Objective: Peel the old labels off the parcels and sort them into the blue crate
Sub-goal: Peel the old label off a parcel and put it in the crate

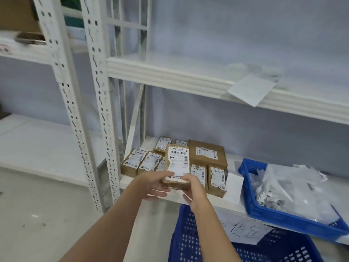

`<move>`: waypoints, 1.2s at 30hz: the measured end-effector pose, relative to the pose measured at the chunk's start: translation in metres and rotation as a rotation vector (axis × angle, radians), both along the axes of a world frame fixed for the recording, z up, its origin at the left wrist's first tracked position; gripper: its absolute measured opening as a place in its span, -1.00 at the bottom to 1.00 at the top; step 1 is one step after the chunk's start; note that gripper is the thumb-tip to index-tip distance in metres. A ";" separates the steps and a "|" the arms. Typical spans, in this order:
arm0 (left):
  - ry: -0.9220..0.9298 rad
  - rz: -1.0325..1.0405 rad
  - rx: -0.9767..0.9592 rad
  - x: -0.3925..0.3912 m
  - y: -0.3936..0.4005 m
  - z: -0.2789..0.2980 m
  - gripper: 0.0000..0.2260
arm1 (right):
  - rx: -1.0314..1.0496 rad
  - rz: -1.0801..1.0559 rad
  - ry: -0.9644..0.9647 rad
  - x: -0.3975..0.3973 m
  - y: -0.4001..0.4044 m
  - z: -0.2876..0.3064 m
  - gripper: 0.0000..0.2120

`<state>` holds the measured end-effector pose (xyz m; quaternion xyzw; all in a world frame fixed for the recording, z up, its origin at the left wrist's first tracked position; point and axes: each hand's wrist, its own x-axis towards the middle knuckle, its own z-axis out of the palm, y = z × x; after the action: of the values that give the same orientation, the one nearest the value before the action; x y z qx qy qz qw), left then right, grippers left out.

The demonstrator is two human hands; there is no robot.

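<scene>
Two hands hold one small brown parcel between them, just in front of the lower shelf of a white metal rack. The left hand grips the parcel's near left corner, thumb on top and fingers curled underneath. The right hand pinches the near edge of the white shipping label stuck on the parcel's upper face, right beside the left thumb. That label looks torn or lifted along its left edge, though the blur makes this hard to judge.

Behind the hands, more labelled brown parcels sit in a cluster on the shelf, with one larger flat box at the back right of the group. Just right of the hands a white paper slip leans at the shelf edge. Farther right on the same shelf stands a blue tray filled with crumpled white paper and clear plastic bags.

Below and slightly right of the hands, under the right forearm, is the blue crate with perforated walls; a handwritten paper sign hangs over its far rim. Above and to the right, another white sheet overhangs the front lip of the upper shelf.
</scene>
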<state>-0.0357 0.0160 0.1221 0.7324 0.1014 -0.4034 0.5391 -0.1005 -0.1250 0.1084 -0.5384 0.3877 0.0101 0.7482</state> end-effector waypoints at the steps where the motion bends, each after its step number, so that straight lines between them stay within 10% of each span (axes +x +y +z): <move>1: -0.008 -0.012 -0.028 -0.008 0.008 0.010 -0.61 | -0.003 -0.008 -0.010 -0.008 0.006 0.012 -0.61; 31: -0.092 0.000 -0.466 -0.202 0.172 0.109 -0.42 | -0.215 0.339 -0.067 -0.203 0.143 0.138 -0.75; 36: -0.112 0.046 -0.523 -0.199 0.190 0.111 -0.34 | -0.341 0.370 -0.153 -0.192 0.155 0.143 -0.52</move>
<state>-0.2349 0.2056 0.2333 0.5868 -0.0195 -0.3624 0.7239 -0.2923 0.0301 0.2510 -0.7176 0.2210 0.0402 0.6592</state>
